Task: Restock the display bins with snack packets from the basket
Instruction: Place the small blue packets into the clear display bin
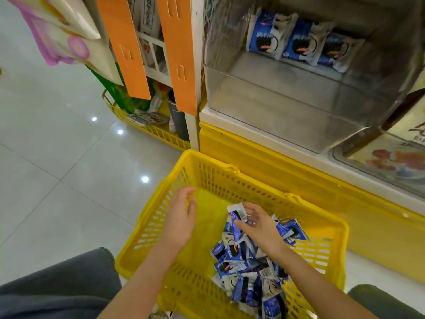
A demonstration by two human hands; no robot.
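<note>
My yellow slatted basket [161,217] sits on the floor [57,157], with a heap [248,268] of blue-and-white packets at its right side. One packet [236,215] stands up above the heap, pinched in my right hand [259,224]. The clear bin [287,107] above holds three packets [299,44] standing along its back wall.

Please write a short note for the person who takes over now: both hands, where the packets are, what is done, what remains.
Left hand: open, holds nothing, over the bare side of the basket.
Right hand: fingers grip a packet at the top of the pile in the basket.
Clear bin: three packets stand at its back, the front is bare.
Left to do: carry the gripped packet to the bin, then the pile.
</note>
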